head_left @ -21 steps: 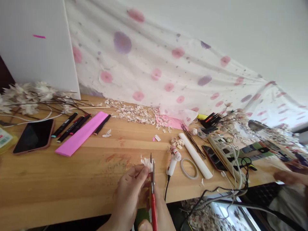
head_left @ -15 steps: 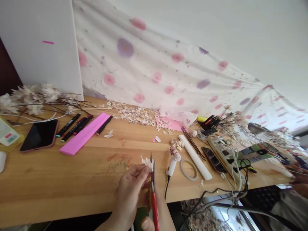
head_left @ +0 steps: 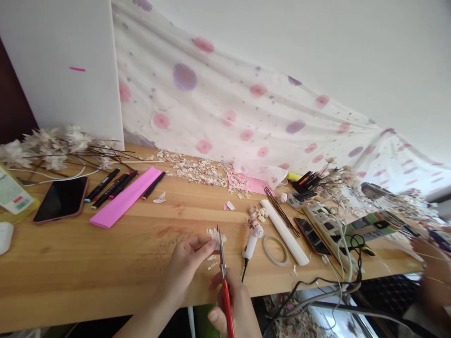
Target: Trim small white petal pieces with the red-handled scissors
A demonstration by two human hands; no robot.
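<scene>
Between the thumb and fingers of my left hand (head_left: pixel 193 256) is a small white paper petal piece (head_left: pixel 215 236) with a ragged, snipped edge. My right hand (head_left: pixel 235 300) grips a pair of red-handled scissors (head_left: pixel 222 267), blades pointing away from me. The blades lie against the right side of the petal piece and look nearly closed. Small white scraps (head_left: pixel 212 265) rest on the table just below the petal piece. A white glue gun (head_left: pixel 252 239) lies a little to the right of the scissors.
A pink crepe paper strip (head_left: pixel 127 197), several markers (head_left: pixel 102 185) and a phone (head_left: pixel 61 199) lie left. Right are a tape roll (head_left: pixel 275 249), white paper roll (head_left: pixel 284 232), thin stems (head_left: pixel 282 211), a power strip (head_left: pixel 326 220) and cables. Petal scraps (head_left: pixel 200 170) line the back. A person's hand (head_left: pixel 431 253) is far right.
Fresh white scraps have appeared on the table below the petal piece. My right hand and the scissors have shifted slightly. At far right the other person's hand has moved further into view.
</scene>
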